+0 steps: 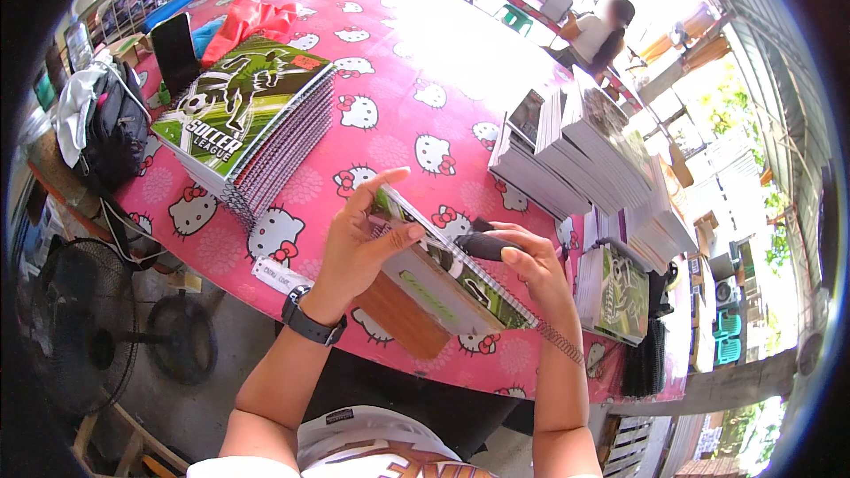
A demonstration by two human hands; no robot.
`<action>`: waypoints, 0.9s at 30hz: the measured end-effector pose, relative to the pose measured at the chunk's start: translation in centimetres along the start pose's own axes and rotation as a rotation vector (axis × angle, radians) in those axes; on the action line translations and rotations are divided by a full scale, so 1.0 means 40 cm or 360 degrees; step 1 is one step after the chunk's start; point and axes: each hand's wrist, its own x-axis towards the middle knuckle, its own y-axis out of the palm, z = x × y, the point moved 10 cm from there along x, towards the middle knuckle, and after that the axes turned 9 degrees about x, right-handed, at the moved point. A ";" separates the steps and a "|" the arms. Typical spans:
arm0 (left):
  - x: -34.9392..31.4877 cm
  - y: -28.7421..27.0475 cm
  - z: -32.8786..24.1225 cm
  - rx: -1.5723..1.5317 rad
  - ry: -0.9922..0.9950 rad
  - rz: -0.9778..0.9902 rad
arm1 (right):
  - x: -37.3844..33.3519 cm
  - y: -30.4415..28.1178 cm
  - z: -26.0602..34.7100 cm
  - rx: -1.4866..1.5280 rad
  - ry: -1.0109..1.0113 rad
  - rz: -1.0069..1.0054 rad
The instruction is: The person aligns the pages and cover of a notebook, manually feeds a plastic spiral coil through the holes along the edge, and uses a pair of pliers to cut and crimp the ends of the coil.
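Note:
My left hand (350,243), with a dark watch at the wrist, grips a green-covered notebook (474,279) by its upper left part, thumb on the near side. The notebook stands tilted on its edge over the table. A wire spiral coil (560,343) runs along its upper edge and sticks out past the right end, by my right wrist. My right hand (536,270) is closed around a black-handled tool (481,245) against the notebook's far side; the tool's working end is hidden. Under the notebook lies a brown wooden block (403,314).
A stack of spiral-bound notebooks (252,111) stands at left, beside a dark phone (174,49) and red cloth (252,25). Stacks of unbound pads (567,155) and another notebook pile (620,292) fill the right. Black coils (646,358) hang at the right edge. A fan (88,327) stands left; people sit far off.

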 end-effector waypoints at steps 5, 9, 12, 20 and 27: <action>0.001 -0.006 0.002 -0.0084 0.0037 -0.0037 | 0.021 0.041 0.026 0.0197 -0.0188 0.0180; 0.002 -0.017 0.002 -0.0111 0.0059 -0.0118 | 0.028 0.052 0.061 0.0445 -0.0245 0.0323; -0.003 -0.018 0.029 -0.0228 -0.0085 -0.0095 | 0.047 0.060 0.051 0.0365 -0.0299 0.0317; 0.006 -0.025 0.023 -0.0316 -0.0044 -0.0089 | 0.075 0.063 0.048 0.0394 -0.0320 0.0305; 0.003 -0.037 0.047 -0.0352 -0.0017 -0.0212 | 0.117 0.064 0.051 0.0012 -0.0233 0.0182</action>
